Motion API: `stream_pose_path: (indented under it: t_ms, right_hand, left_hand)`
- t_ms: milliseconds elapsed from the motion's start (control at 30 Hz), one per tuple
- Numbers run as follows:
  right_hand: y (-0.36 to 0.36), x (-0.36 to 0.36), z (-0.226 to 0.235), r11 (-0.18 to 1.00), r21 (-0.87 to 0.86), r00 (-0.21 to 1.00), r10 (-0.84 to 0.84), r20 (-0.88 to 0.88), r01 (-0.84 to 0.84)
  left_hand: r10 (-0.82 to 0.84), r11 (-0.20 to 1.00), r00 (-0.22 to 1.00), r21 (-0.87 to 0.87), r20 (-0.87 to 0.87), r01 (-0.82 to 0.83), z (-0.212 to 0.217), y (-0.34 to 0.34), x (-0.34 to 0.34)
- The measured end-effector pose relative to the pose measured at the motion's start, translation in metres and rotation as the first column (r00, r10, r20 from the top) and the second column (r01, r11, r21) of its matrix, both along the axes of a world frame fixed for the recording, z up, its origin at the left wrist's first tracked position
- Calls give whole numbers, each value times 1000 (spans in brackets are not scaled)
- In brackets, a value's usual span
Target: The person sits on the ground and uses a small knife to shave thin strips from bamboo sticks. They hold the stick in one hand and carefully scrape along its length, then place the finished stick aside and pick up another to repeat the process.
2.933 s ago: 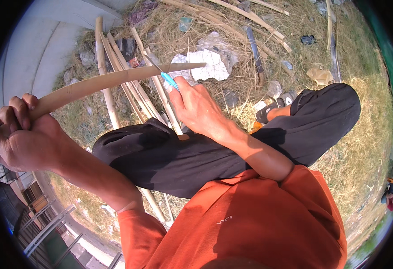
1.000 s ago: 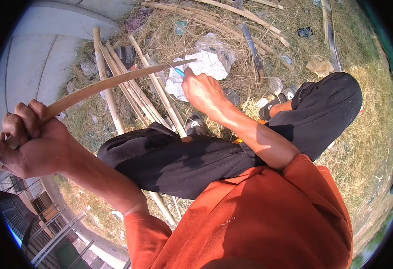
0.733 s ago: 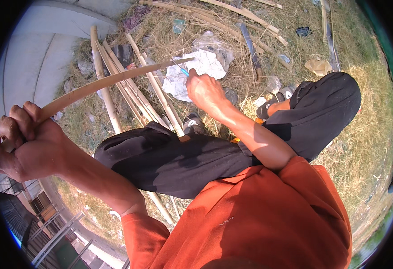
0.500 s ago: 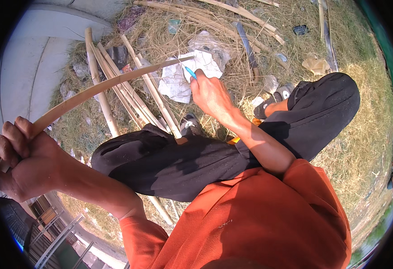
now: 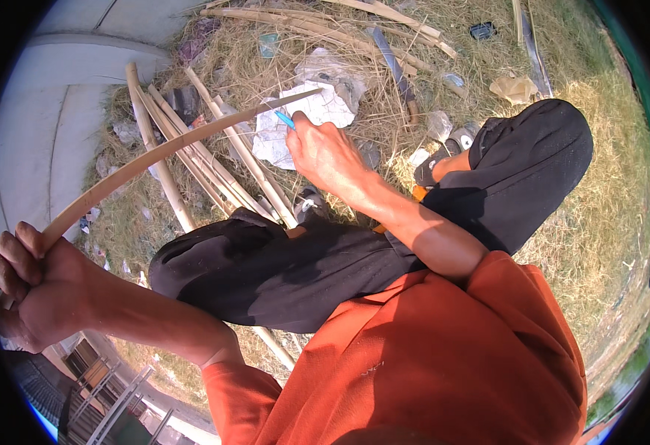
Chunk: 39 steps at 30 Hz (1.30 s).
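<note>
My left hand (image 5: pixel 47 285), at the far left, is closed around the near end of a long, thin bamboo strip (image 5: pixel 138 165). The strip bows upward to the right, its pointed far end over pale flat slabs. In my right hand (image 5: pixel 328 156) is a small knife with a blue handle (image 5: pixel 285 119). The fist wraps most of the handle, and the blade is thin and hard to make out. It lies at the strip near its far end; whether the edge touches cannot be seen. Below the strip lies a whitish flat stone (image 5: pixel 332 106).
Split bamboo pieces (image 5: pixel 247 159) and a bamboo pole (image 5: pixel 167 185) lean beside my black-trousered legs (image 5: pixel 280 271). A curved machete-like tool (image 5: pixel 395 70) lies beyond, among more bamboo lengths (image 5: pixel 295 21). Dry grass and litter cover the ground; a pale wall (image 5: pixel 32 148) stands left.
My right hand and the knife have slid left along the strip, away from its tip. My left hand keeps its grip. The whole view has shifted slightly.
</note>
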State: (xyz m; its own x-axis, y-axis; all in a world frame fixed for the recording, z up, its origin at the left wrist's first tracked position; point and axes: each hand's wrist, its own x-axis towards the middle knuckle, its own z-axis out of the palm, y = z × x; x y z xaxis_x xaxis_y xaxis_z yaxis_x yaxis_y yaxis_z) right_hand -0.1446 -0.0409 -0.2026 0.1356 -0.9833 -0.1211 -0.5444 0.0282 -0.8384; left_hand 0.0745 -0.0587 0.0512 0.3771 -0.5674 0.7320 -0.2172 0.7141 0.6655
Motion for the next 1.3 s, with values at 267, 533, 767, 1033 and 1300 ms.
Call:
stream_pose_path:
  t_ms: [267, 533, 767, 1033, 1300]
  right_hand:
    - [4, -9, 11, 1000, -18, 999, 20, -38, -21]
    - [-4, -10, 0, 998, -48, 997, 43, -65, -46]
    - [-13, -10, -55, 996, -74, 994, -47, -96, 40]
    - [-35, -11, -100, 990, 125, 977, -30, -211, 57]
    - [-54, -21, -129, 977, 201, 946, 3, -325, 67]
  left_hand:
    - [72, 997, 997, -9, -33, -72, -5, 7, -18]
    - [20, 999, 996, -30, -86, -23, -4, 11, -22]
    - [-38, 999, 993, -17, -109, 36, 0, 4, -8]
    - [-200, 980, 974, -10, -107, 200, 2, -2, 10]
    - [-175, 985, 977, -25, -121, 173, 0, -2, 10]
